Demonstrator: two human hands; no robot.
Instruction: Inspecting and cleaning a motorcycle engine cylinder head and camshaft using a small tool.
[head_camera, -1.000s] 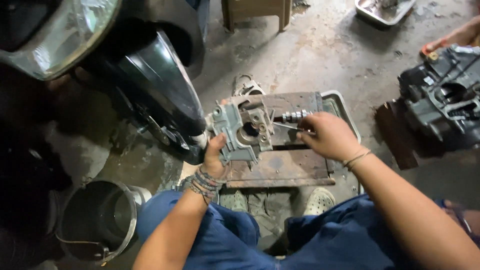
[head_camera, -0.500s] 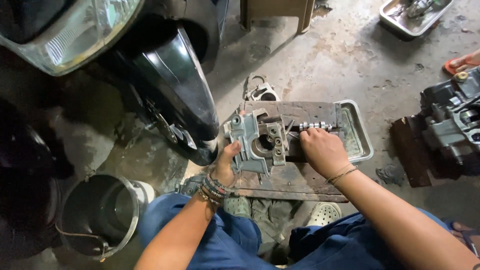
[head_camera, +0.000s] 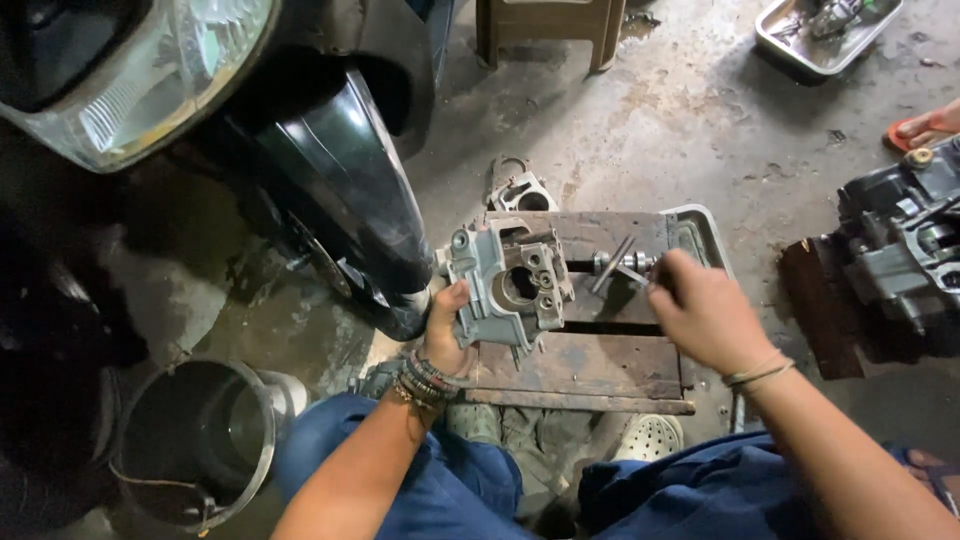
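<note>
My left hand (head_camera: 446, 335) grips the lower left edge of a grey metal engine cylinder head (head_camera: 508, 283), holding it tilted upright over a dark wooden stool top (head_camera: 590, 355). My right hand (head_camera: 702, 312) is closed around one end of a metal shaft with a gear (head_camera: 615, 266), which points at the cylinder head's right side. Several bracelets circle my left wrist and a thin band my right.
A motorcycle's black front fender (head_camera: 345, 200) and headlight (head_camera: 130, 80) stand at the left. A metal bucket (head_camera: 195, 440) sits lower left. A grey tray (head_camera: 700, 240) lies behind the stool, another engine (head_camera: 900, 250) at right, a tray of parts (head_camera: 825, 30) and someone's sandalled foot (head_camera: 920, 125) farther back.
The view has shifted so the stool sits lower and more central. My right hand has pulled back to the right, and the shaft now shows between it and the cylinder head.
</note>
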